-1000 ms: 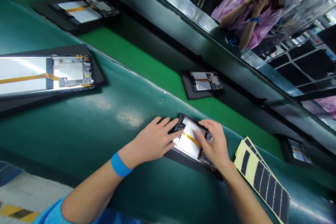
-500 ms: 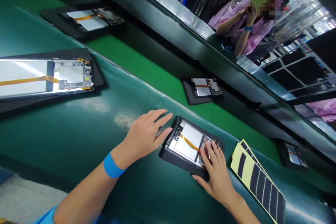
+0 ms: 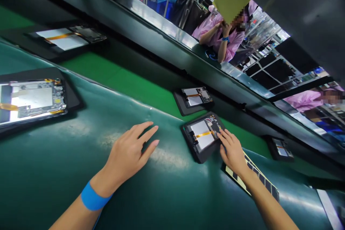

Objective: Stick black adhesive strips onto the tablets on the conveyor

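Note:
An opened tablet (image 3: 202, 133) with a white panel, orange flex strip and bare circuit board lies in a black tray (image 3: 199, 153) at the far edge of the dark green mat (image 3: 67, 158). My right hand (image 3: 232, 150) rests its fingertips on the tray's near right corner, fingers stretched out. My left hand (image 3: 129, 152) lies flat and spread on the mat, a hand's width left of the tray, holding nothing. A blue band circles my left wrist.
A sheet of black strips on yellow backing (image 3: 258, 179) lies under my right wrist. Another opened tablet in a tray (image 3: 32, 99) sits far left. Further trays (image 3: 194, 97) ride the bright green belt (image 3: 121, 79). People in pink coats work beyond the rail.
The tablet tray has slid away from me toward the belt, my right hand following it. My left hand has come off the tray and now lies flat on the mat.

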A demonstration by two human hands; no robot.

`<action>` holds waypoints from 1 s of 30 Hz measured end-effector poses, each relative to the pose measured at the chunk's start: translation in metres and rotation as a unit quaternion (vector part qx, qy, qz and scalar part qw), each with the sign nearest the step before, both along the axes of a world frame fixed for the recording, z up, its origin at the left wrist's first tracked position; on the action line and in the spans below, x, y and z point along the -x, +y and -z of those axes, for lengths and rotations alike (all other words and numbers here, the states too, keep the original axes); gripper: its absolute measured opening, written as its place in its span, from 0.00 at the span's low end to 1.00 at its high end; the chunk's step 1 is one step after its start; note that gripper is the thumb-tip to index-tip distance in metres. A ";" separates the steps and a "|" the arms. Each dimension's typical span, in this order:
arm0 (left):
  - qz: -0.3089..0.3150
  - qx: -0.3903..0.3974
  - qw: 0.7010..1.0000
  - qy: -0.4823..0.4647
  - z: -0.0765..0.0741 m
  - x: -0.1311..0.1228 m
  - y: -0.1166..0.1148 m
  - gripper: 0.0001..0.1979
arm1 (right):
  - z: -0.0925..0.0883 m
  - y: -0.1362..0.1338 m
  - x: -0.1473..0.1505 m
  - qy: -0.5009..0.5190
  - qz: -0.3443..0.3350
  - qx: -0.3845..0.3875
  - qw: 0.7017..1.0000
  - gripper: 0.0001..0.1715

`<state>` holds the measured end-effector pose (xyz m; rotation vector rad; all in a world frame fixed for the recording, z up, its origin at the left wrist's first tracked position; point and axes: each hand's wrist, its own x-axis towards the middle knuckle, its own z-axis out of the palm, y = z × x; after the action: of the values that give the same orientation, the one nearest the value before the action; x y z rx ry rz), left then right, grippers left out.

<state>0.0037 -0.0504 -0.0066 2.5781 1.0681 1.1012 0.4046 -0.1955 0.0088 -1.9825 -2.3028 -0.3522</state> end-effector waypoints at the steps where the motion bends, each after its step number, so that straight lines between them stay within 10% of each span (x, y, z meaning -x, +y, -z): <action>1: 0.000 -0.001 1.000 0.002 0.001 0.000 0.000 0.17 | 0.002 0.003 0.010 0.021 -0.004 -0.015 1.000 0.34; 9: 0.005 -0.001 1.000 0.013 0.007 0.000 0.003 0.17 | 0.004 0.027 0.107 0.004 -0.083 0.062 0.995 0.36; 17: 0.006 0.004 1.000 0.017 0.007 -0.001 0.001 0.17 | 0.011 0.045 0.058 0.103 0.101 0.023 0.989 0.27; 24: 0.014 0.005 1.000 0.009 0.004 -0.002 -0.001 0.17 | 0.004 0.083 0.018 0.383 0.252 -0.053 0.887 0.23; 30: 0.018 -0.019 1.000 0.007 0.004 -0.002 0.000 0.17 | 0.015 0.126 0.041 0.630 0.319 -0.031 0.708 0.21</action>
<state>0.0059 -0.0499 -0.0105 2.6271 1.0106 1.1064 0.3640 -0.0693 -0.0063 -1.8716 -0.7213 0.7047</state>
